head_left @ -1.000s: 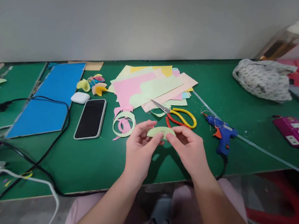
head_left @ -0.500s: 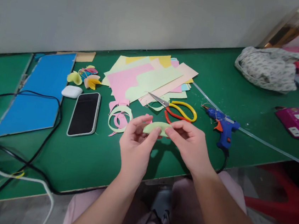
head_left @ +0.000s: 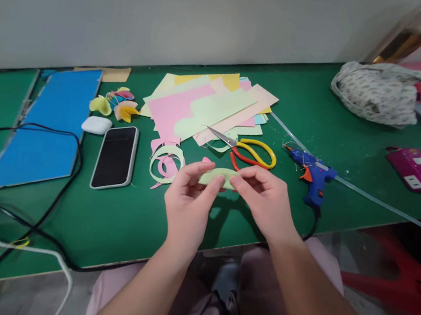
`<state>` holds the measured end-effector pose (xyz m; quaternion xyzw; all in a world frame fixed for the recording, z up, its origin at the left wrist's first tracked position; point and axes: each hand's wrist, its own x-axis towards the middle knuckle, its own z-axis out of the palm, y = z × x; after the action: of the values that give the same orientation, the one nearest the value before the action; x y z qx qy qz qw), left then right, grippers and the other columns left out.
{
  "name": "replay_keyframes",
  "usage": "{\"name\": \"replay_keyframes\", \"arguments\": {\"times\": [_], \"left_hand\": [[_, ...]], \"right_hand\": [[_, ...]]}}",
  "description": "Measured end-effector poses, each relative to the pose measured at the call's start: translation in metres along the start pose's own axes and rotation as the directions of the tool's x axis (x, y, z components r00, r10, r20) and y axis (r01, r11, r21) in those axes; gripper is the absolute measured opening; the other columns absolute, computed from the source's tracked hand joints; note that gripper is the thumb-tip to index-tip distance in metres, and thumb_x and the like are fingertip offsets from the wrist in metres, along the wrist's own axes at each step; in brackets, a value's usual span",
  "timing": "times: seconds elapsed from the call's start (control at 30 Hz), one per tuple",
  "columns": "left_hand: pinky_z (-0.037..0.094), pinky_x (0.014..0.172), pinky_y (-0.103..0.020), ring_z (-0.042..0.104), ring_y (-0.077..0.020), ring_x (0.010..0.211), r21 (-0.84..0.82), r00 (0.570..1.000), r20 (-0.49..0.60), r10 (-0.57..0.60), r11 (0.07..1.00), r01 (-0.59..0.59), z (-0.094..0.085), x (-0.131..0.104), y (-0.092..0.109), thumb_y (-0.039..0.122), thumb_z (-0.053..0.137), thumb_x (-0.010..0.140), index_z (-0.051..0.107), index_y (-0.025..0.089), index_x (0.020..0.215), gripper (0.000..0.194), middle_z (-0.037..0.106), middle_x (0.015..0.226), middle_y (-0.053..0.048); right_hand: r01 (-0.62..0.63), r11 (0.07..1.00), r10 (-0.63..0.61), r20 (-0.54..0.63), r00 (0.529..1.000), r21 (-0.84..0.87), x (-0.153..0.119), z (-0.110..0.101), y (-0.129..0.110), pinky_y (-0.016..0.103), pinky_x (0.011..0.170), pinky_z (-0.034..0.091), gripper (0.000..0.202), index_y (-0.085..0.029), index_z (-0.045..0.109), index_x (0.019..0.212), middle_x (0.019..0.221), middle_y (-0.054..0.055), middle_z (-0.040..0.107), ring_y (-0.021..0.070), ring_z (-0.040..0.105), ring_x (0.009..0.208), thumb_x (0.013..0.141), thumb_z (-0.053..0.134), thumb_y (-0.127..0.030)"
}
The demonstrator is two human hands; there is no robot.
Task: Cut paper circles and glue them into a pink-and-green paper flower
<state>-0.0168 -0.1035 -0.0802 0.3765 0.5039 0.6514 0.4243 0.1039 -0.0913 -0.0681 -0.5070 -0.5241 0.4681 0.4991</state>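
Observation:
Both my hands hold a small pale green piece of paper (head_left: 225,175), folded into a half-round shape, above the table's front part. My left hand (head_left: 191,195) pinches its left and middle part between thumb and fingers. On the other side, my right hand (head_left: 262,195) grips the right end, its thumb close to the left one. Just beyond lie scissors (head_left: 251,149) with one yellow and one red handle. Pale green ring-shaped offcuts (head_left: 152,164) and pink scraps (head_left: 168,167) rest left of my left hand. Behind is a pile of coloured paper (head_left: 215,108).
A blue glue gun (head_left: 312,175) with a long clear glue stick (head_left: 375,197) lies at the right. On the left are a phone (head_left: 115,157), a white earbud case (head_left: 96,125), folded paper petals (head_left: 125,110), a blue board (head_left: 48,130) and black cable (head_left: 59,199). A patterned cloth bag (head_left: 375,92) sits back right.
The view has shifted slightly, so the table's things appear a little further left and higher. Both hands keep their pinch on the folded green paper.

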Motion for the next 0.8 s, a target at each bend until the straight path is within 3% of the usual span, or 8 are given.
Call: {"name": "replay_keyframes", "arguments": {"times": [0.13,0.33,0.57,0.7,0.8], "left_hand": [[0.058,0.066,-0.025,0.064,-0.0101,0.069,0.008,1.000,0.005,-0.012,1.000,0.012,-0.001,0.001,0.000,0.024,0.075,0.071,0.063,0.021,0.096,0.028,0.066,0.091,-0.001],[0.052,0.061,-0.016,0.063,-0.0076,0.063,0.054,0.995,0.101,-0.022,0.998,0.016,-0.001,0.002,0.004,0.017,0.074,0.072,0.059,0.025,0.109,0.041,0.064,0.070,0.004],[0.048,0.057,-0.016,0.058,-0.0072,0.059,0.101,0.978,0.192,-0.081,0.993,0.062,0.003,-0.001,0.003,0.015,0.074,0.070,0.057,0.025,0.115,0.049,0.060,0.067,0.006],[0.051,0.061,-0.018,0.060,-0.0082,0.062,0.019,0.954,0.242,-0.177,0.984,0.178,0.005,0.001,0.000,0.019,0.075,0.071,0.051,0.027,0.121,0.056,0.062,0.069,0.005],[0.051,0.062,-0.018,0.061,-0.0078,0.063,-0.038,0.962,0.210,-0.177,0.981,0.189,0.005,0.003,0.000,0.020,0.075,0.071,0.050,0.027,0.119,0.054,0.064,0.071,0.005]], "right_hand": [[-0.004,1.000,0.004,0.004,1.000,-0.001,0.000,-0.001,0.000,0.024,0.061,0.053,0.009,-0.022,0.067,0.072,0.068,-0.003,0.069,0.0130,0.065,0.064,0.078,0.068,-0.029],[0.014,0.999,-0.012,0.056,0.998,-0.041,0.005,-0.011,0.000,0.024,0.061,0.052,0.009,-0.023,0.070,0.079,0.077,-0.002,0.072,0.0134,0.065,0.068,0.080,0.066,-0.032],[0.235,0.894,-0.201,0.125,0.971,-0.381,0.007,-0.023,-0.001,0.026,0.069,0.048,0.010,-0.022,0.067,0.073,0.074,-0.001,0.067,0.0149,0.061,0.075,0.082,0.064,-0.024],[0.223,0.916,-0.209,0.077,0.975,-0.334,0.005,-0.017,0.000,0.024,0.066,0.048,0.012,-0.022,0.065,0.071,0.073,-0.002,0.065,0.0126,0.060,0.071,0.082,0.062,-0.021],[0.186,0.941,-0.184,0.032,0.982,-0.282,0.006,-0.014,0.002,0.024,0.065,0.049,0.010,-0.022,0.065,0.072,0.073,-0.002,0.066,0.0129,0.060,0.069,0.082,0.062,-0.022]]}}
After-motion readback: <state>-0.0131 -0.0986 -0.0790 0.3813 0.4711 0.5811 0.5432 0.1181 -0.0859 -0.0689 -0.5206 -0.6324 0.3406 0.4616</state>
